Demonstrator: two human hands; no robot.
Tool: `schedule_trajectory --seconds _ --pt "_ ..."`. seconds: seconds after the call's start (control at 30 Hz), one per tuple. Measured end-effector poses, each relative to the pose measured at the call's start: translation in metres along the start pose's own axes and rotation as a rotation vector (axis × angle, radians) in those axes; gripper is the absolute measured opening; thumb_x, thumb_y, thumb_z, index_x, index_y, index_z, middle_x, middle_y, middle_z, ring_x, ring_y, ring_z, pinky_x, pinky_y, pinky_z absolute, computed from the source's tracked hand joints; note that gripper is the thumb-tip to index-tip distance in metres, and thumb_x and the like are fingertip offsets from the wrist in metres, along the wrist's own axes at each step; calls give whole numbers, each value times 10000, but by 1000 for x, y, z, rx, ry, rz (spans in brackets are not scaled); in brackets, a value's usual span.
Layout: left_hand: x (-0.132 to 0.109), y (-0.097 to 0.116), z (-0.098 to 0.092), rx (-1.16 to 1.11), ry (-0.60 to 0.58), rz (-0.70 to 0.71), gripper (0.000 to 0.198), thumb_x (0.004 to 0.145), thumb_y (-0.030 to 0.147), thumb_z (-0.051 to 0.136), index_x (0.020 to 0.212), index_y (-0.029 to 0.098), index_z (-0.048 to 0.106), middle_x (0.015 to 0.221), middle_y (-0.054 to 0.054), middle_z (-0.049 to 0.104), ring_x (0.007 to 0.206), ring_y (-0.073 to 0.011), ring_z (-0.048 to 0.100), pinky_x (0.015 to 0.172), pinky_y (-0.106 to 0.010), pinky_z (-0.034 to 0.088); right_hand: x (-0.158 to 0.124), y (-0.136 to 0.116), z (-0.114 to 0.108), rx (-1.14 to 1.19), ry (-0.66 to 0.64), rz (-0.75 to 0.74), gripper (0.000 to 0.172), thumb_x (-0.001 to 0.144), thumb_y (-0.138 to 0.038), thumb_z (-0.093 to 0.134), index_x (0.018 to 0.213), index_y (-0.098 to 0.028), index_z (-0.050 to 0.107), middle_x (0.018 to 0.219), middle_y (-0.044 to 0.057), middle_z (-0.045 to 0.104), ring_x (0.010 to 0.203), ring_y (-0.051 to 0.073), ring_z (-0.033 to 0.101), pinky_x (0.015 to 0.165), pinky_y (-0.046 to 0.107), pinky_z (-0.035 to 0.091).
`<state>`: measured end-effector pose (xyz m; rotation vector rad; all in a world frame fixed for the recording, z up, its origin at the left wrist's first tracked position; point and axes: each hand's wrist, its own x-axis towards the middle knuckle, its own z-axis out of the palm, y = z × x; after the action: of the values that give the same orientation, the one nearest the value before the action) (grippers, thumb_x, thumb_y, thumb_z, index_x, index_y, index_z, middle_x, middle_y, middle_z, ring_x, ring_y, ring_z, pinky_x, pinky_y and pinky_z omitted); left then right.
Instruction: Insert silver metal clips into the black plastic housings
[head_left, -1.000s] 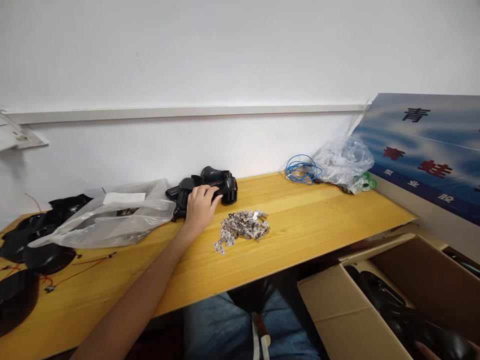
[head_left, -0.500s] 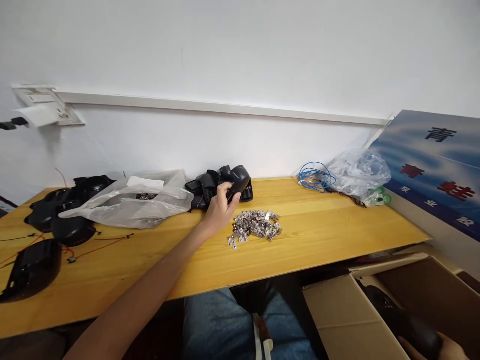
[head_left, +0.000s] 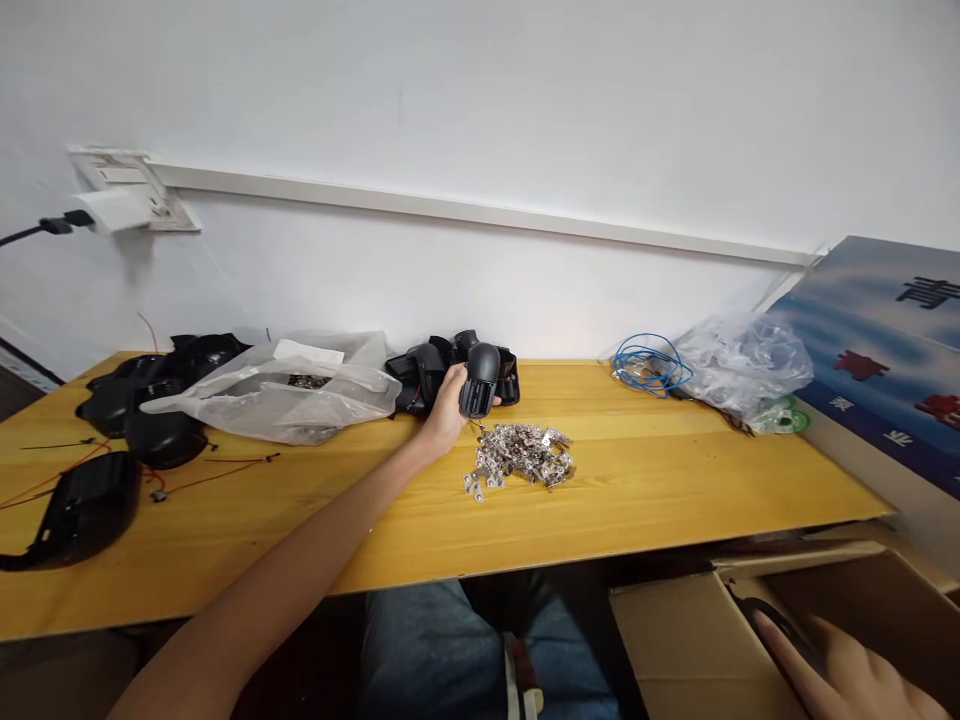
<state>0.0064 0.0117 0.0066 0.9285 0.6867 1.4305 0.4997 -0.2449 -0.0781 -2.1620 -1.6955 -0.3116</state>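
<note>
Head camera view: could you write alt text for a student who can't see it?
A person's left hand holds a rounded black plastic casing over a yellow wooden table, near a heap of small silvery metal pieces. The right hand is at an open brown cardboard box. A translucent whitish plastic bag lies to the left.

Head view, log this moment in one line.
left hand: holding black plastic housing; right hand: at cardboard box; metal tabs: piled on table

Yellow wood tbl spans mid-frame. On it: blk housings + red wires far L; whitish plastic bag L of ctr; blk parts above metal-pc pile, ctr; coiled blue cable + clear bag, R.
</note>
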Motion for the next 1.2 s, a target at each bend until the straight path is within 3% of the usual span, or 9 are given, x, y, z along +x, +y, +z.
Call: schedule_trajectory --seconds 0.13,0.27,0.33,0.47,0.57,0.67,0.83,1.07,1.2 --pt "0 -5 -2 82 -1 10 648 786 671 815 1191 236 559 1082 -43 729 825 -234 785 631 -280 580 50 -109 -17 209 46 -169 567 930 -690 530 1211 -213 650 1132 190 729 1132 440 657 1028 655 439" --pt "2 -7 -3 169 56 47 677 834 724 744 1278 258 535 1098 -50 725 799 -232 782 585 -274 559 109 -195 -15 538 -47 -358 357 1010 -526 550 1154 -226 681 1122 138 722 1106 322 659 989 489 506" --pt "3 -7 -5 203 99 48 657 865 719 712 1305 272 515 1082 -51 724 768 -227 777 529 -251 514 147 -230 -8 683 -241 -453 289 1033 -421 519 1117 -212 701 1089 127 728 1019 265 679 922 414 540" --pt "4 -6 -7 187 141 51 625 870 690 722 1279 261 524 1063 -56 732 797 -232 781 529 -243 493 229 -295 14 741 -617 -645 168 917 -224 619 1005 -167 750 996 96 760 880 202 674 807 331 538" --pt "3 -6 -6 171 122 48 622 836 679 769 1204 223 559 1083 -76 746 903 -259 788 600 -259 532 268 -331 32 748 -1059 -675 138 811 -159 706 927 -154 781 894 59 770 785 168 666 763 302 523" --pt "3 -5 -4 170 110 50 629 837 669 783 1210 207 577 1139 -98 752 984 -273 785 671 -273 560 275 -343 46 822 -1206 -639 122 764 -175 737 877 -154 782 825 33 748 711 148 636 719 295 505" --pt "0 -6 -3 155 89 55 679 897 661 737 1388 239 529 1241 -126 749 1024 -283 787 819 -352 611 257 -333 60 895 -1153 -716 225 822 -242 719 1022 -149 763 899 41 751 755 145 632 712 280 487" --pt "-3 -4 -3 210 81 29 749 918 725 664 1482 291 429 1176 -139 784 823 -249 799 617 -285 587 253 -339 55 811 -1037 -808 181 819 -115 690 978 -170 759 934 36 769 815 155 665 775 279 494" --pt "-4 -3 -1 211 59 30 716 924 708 668 1463 295 442 1227 -143 770 912 -269 802 644 -291 592 253 -340 53 826 -1125 -841 174 810 -120 713 962 -171 779 893 28 769 784 152 663 744 273 496"
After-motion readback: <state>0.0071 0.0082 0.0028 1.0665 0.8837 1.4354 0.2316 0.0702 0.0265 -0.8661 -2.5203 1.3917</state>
